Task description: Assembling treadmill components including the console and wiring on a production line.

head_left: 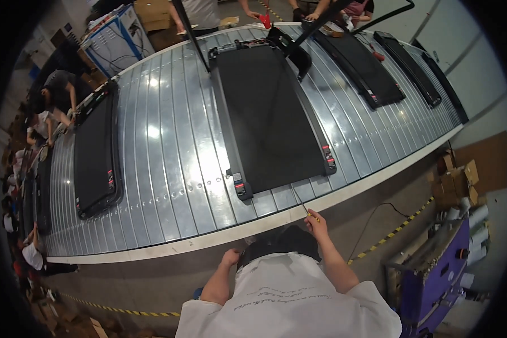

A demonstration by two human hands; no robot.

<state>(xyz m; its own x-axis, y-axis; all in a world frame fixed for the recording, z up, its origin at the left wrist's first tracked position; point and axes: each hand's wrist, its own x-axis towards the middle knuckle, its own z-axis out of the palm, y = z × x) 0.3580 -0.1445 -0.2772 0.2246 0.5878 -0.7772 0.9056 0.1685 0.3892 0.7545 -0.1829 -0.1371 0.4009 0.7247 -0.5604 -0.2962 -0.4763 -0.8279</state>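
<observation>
My right hand (pixel 316 222) is closed round the yellow and black handle of a screwdriver (pixel 306 209). Its thin shaft points over the table's pale edge toward a treadmill (pixel 270 118) with a black belt, dark side rails and raised black posts. The treadmill lies on the metal slatted line (pixel 163 169), and its near end has rail caps (pixel 243 190) with red marks. My left hand (pixel 231 257) hangs low beside my dark clothing, apart from the treadmill. Its fingers look curled; anything inside them is hidden.
More treadmills lie along the line, one on the left (pixel 97 155) and others on the right (pixel 357 67). People work at the far side and left end. A purple machine (pixel 439 281) and cardboard boxes (pixel 455 183) stand at right. Yellow-black tape (pixel 391 231) marks the floor.
</observation>
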